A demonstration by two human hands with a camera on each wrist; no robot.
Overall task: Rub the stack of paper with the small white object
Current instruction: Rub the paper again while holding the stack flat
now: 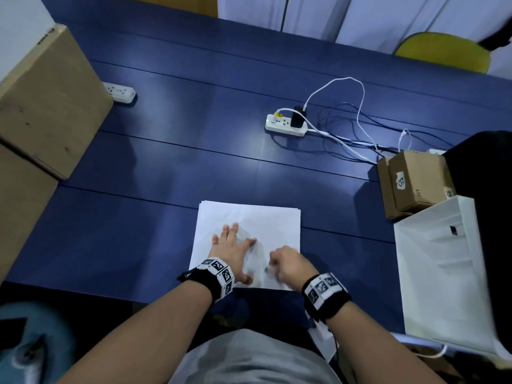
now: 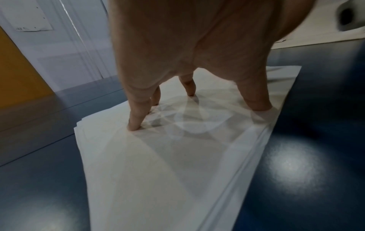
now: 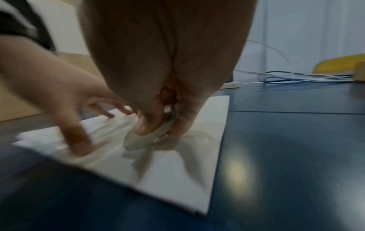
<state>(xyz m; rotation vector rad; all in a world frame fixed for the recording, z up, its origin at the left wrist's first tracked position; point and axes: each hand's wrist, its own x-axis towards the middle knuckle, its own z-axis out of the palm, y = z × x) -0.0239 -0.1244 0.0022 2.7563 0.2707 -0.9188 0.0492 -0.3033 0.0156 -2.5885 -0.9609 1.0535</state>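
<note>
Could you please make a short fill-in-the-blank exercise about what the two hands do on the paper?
1. The left hand presses spread fingers on the stack of ____.
2. The ____ hand grips the small white object.
3. The stack of paper lies on a ____ table.

Missing words: paper; right; blue

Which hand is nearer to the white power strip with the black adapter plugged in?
Right. The right hand sits on the near right part of the stack of paper, almost straight below the power strip. The left hand is spread flat further left.
</note>
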